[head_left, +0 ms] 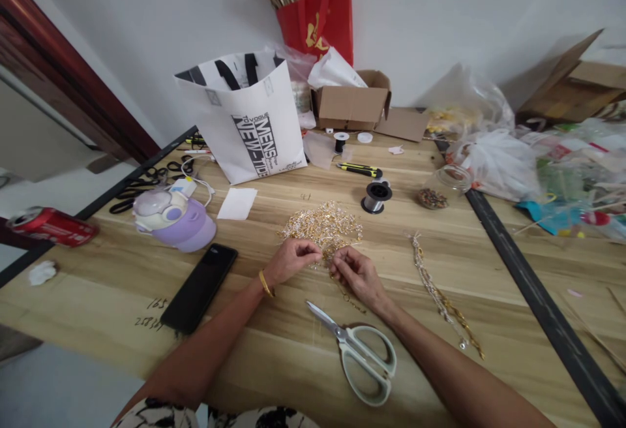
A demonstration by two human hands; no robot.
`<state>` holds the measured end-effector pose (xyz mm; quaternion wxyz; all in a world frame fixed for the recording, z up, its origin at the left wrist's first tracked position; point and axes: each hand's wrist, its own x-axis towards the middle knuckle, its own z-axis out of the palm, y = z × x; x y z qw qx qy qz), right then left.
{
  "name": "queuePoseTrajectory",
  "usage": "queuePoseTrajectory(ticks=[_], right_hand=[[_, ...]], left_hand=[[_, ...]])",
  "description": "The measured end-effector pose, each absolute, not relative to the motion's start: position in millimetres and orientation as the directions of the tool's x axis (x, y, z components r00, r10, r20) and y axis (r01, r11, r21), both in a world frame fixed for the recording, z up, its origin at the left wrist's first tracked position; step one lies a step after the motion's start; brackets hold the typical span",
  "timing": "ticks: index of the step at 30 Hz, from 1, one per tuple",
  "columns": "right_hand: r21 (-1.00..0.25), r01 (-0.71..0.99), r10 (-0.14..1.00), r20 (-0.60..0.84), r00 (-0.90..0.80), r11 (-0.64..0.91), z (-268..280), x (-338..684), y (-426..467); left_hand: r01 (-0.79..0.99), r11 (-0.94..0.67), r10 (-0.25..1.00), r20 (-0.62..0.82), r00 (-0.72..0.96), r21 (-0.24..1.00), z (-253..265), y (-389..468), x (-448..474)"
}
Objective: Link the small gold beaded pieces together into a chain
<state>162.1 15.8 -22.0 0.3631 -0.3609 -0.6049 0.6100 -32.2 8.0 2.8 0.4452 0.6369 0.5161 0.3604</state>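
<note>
A loose pile of gold and clear beads (320, 222) lies on the wooden table, just beyond both hands. My left hand (292, 261) is closed in a pinch at the pile's near edge; what its fingertips hold is too small to make out. Close beside it, my right hand (359, 276) pinches a thin gold beaded chain (349, 300), whose lower end trails on the table. White-handled scissors (364, 356) lie between my forearms, blades pointing left. To the right rests a finished-looking bundle of gold and clear beaded strands (439, 291).
A spool of wire (376, 198), a yellow cutter (359, 169) and a bead jar (433, 197) lie beyond the pile. Left are a phone (199, 290), a purple cup (188, 222) and a red can (53, 226). A white bag (249, 121) stands behind.
</note>
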Motion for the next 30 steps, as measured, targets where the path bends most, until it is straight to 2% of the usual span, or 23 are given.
queuePoseTrajectory(ticks=[14, 22, 30], right_hand=[[-0.996, 0.042, 0.880, 0.044, -0.472, 0.073, -25.7, 163.6, 15.3], [-0.998, -0.040, 0.884, -0.026, -0.466, -0.051, -20.9, 162.5, 15.9], [-0.998, -0.067, 0.863, 0.029, -0.504, -0.005, -18.8, 162.7, 16.7]], left_hand=[[0.151, 0.118, 0.971, -0.146, 0.192, 0.981, 8.1, 7.1, -24.4], [0.150, 0.102, 0.975, -0.129, 0.181, 0.983, 8.6, 6.9, -22.5], [0.178, 0.052, 0.982, -0.083, 0.168, 0.983, 5.5, 5.8, -21.7]])
